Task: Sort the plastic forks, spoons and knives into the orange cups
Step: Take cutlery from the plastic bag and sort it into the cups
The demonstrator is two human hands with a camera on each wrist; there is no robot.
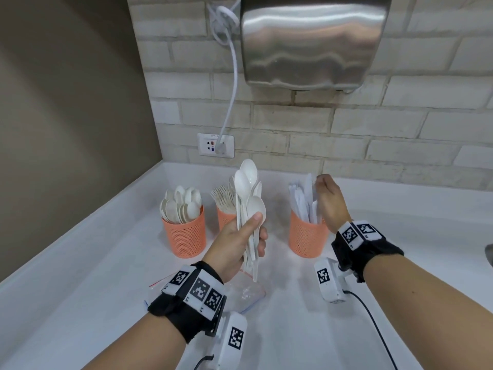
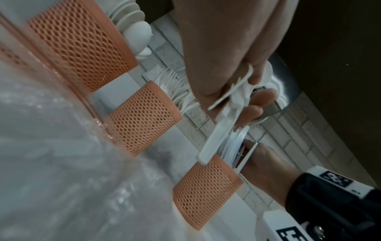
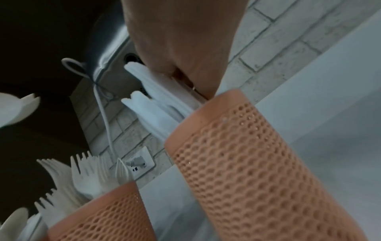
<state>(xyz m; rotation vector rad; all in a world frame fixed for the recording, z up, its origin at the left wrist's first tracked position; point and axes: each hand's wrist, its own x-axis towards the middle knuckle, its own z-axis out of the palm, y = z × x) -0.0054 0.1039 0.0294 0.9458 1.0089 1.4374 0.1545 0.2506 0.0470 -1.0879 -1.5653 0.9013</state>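
Note:
Three orange mesh cups stand in a row on the white counter. The left cup holds spoons, the middle cup forks, the right cup knives. My left hand grips an upright bundle of white spoons in front of the middle cup, partly hiding it. My right hand is at the top of the knife cup, fingers curled on a white knife that stands among the other knives. The fork cup sits just to its left.
A crumpled clear plastic bag lies on the counter below my left hand. A steel hand dryer hangs on the brick wall above the cups, its white cable running to a socket. A brown wall closes the left side.

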